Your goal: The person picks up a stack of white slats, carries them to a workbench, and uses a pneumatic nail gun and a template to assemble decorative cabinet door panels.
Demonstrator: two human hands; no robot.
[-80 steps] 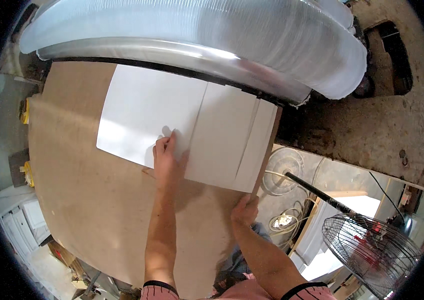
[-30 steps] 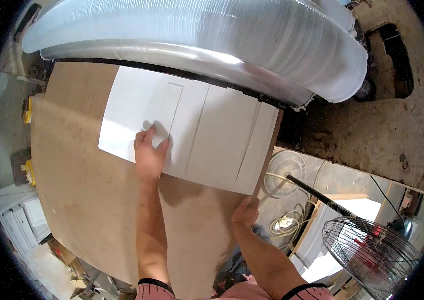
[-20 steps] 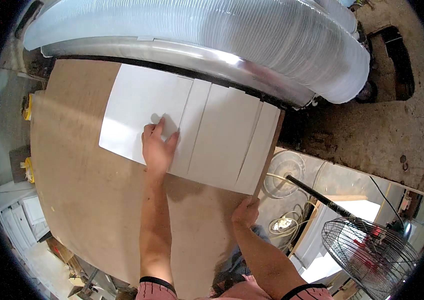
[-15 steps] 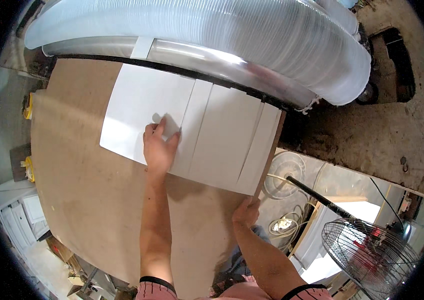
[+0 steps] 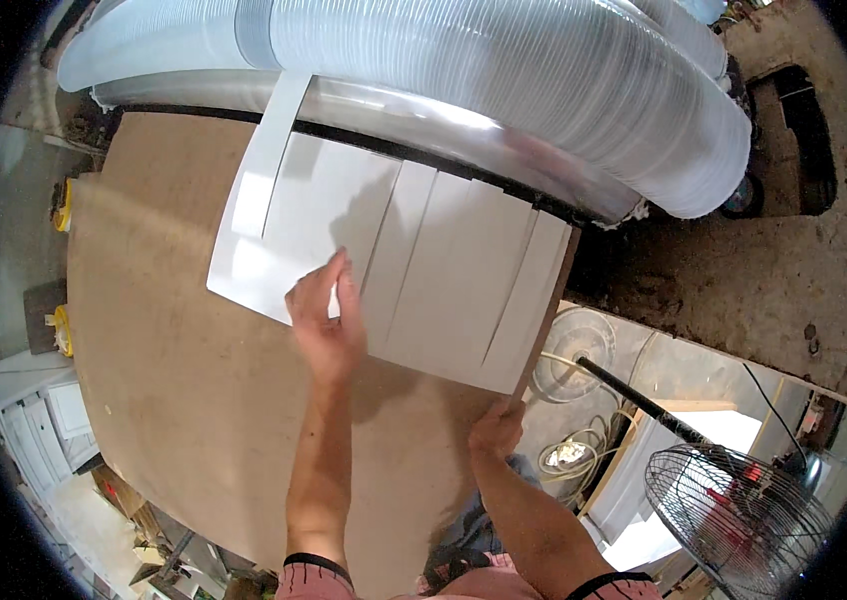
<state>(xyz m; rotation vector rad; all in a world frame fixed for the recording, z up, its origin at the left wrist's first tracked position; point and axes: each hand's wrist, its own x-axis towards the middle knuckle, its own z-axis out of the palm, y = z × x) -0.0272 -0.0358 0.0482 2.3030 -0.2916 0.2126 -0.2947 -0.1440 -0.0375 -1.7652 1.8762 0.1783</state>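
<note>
Fan (image 5: 739, 520): we see it caged in black wire, with red inside.
Pole (image 5: 644, 400): we trace it, black, from a pale round base (image 5: 594, 335) toward the fan.
Pale coil (image 5: 596, 450): we find it looped near the base.
Yellow objects (image 5: 63, 330): we count two at far left, too small to identify.

L hand (image 5: 326, 320) over near edge of white panels (image 5: 464, 275) on brown desk (image 5: 179, 330), fingers part-curled; contact unclear. R hand (image 5: 497, 428) at desk's R edge, nr panels' corner. White strip (image 5: 282, 115) runs from silvery roller (image 5: 404, 118) onto panels' L end. Wire-cage fan (image 5: 739, 520) lower R, nr coiled hose (image 5: 576, 462).
</note>
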